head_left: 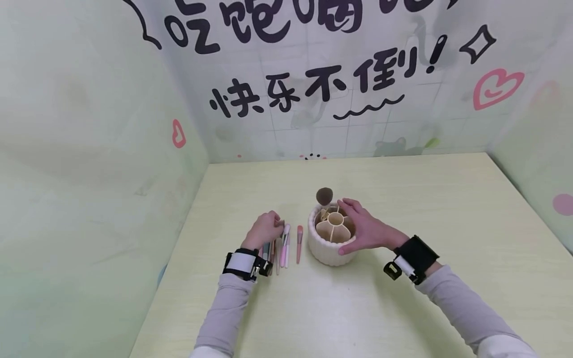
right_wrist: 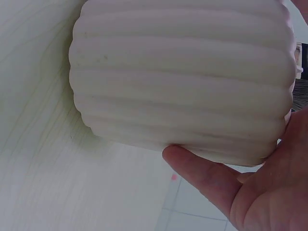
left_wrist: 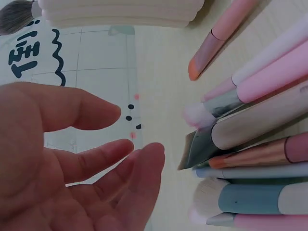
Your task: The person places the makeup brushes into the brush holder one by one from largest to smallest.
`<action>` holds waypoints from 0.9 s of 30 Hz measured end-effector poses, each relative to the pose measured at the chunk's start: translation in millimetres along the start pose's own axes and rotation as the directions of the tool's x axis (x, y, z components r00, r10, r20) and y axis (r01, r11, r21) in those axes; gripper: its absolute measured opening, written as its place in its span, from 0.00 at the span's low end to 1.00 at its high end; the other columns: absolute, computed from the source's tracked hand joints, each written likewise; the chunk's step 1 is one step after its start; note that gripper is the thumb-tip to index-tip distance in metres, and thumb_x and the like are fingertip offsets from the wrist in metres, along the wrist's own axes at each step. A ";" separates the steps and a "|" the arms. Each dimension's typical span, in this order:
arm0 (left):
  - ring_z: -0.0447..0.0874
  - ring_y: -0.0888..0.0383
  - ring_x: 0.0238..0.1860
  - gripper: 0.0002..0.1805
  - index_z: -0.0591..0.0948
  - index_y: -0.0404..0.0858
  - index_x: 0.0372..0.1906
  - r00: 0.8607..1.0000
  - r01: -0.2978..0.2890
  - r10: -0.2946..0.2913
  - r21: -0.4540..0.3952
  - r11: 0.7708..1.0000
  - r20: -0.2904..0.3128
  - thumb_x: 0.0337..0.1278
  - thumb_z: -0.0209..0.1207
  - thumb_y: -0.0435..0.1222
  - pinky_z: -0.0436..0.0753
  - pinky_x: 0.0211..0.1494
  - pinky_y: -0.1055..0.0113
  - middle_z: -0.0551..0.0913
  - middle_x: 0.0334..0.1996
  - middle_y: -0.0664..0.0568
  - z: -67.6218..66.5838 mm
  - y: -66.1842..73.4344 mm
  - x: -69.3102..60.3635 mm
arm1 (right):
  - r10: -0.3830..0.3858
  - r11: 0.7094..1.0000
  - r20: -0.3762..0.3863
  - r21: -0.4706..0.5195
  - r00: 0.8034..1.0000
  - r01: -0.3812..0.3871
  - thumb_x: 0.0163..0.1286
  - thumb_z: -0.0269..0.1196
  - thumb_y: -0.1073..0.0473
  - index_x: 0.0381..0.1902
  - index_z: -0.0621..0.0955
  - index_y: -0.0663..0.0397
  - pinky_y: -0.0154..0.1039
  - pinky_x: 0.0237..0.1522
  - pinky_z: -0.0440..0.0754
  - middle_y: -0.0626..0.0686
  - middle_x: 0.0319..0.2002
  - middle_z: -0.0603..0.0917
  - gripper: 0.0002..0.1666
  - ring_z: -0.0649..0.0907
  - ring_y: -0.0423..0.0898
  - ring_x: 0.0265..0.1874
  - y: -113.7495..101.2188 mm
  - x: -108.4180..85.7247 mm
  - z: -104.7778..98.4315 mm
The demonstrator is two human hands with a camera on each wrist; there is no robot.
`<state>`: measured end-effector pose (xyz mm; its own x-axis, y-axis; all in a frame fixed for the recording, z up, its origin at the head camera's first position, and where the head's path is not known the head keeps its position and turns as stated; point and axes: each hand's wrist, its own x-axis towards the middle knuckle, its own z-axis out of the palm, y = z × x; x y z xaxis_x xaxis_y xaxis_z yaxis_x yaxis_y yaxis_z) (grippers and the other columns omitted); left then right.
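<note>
A cream ribbed makeup brush holder (head_left: 326, 253) with inner compartments stands upright on the table. My right hand (head_left: 369, 231) grips it at the right, thumb on the near side and fingers at the far rim; its ribbed wall fills the right wrist view. One fluffy dark makeup brush (head_left: 324, 196) stands in a left-hand compartment. To the left lie several loose makeup brushes (head_left: 285, 248), side by side. My left hand (left_wrist: 86, 163) hovers by their bristle ends, fingers loosely bent and apart, holding nothing. A single pink brush with an orange tip (head_left: 299, 243) lies between the row and the holder.
The pale wooden table (head_left: 403, 189) meets a back wall (head_left: 309, 134) with black lettering and drawings. Side walls stand at left and right. Both wrists wear black straps with small cameras, the left strap (head_left: 243, 263) partly covering the brushes in the head view.
</note>
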<state>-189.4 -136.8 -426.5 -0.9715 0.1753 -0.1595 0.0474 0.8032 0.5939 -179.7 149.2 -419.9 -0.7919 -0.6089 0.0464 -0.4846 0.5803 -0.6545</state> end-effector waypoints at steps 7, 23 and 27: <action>0.73 0.54 0.28 0.18 0.72 0.25 0.49 0.999 0.034 -0.034 0.006 0.999 0.022 0.51 0.55 0.29 0.74 0.28 0.67 0.78 0.37 0.40 7.5 -5.5 -2.1 | 0.010 1.000 -0.008 0.004 1.000 -0.010 0.34 0.74 0.40 0.69 0.48 0.62 0.56 0.55 0.68 0.66 0.63 0.49 0.73 0.66 0.61 0.57 0.1 -1.0 0.1; 0.74 0.51 0.31 0.20 0.71 0.25 0.48 0.999 0.045 -0.046 0.030 0.999 0.025 0.45 0.56 0.27 0.77 0.30 0.64 0.76 0.37 0.39 20.8 -7.4 -1.9 | -0.012 1.000 0.004 -0.013 1.000 0.012 0.33 0.74 0.40 0.69 0.49 0.60 0.62 0.55 0.65 0.64 0.67 0.49 0.72 0.56 0.63 0.64 0.3 -3.2 -3.0; 0.71 0.54 0.26 0.26 0.70 0.25 0.54 0.999 0.037 -0.038 0.022 0.999 0.021 0.43 0.55 0.26 0.73 0.24 0.68 0.76 0.39 0.38 22.6 -9.2 -1.7 | -0.028 0.999 0.001 -0.023 1.000 0.028 0.33 0.74 0.43 0.69 0.50 0.58 0.60 0.54 0.67 0.63 0.64 0.53 0.70 0.60 0.62 0.61 0.5 -4.2 -4.6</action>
<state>-182.8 -131.6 -449.6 -0.9674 0.1568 -0.1987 0.0160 0.8215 0.5700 -178.4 154.5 -417.0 -0.7776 -0.6255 0.0639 -0.5151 0.5754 -0.6353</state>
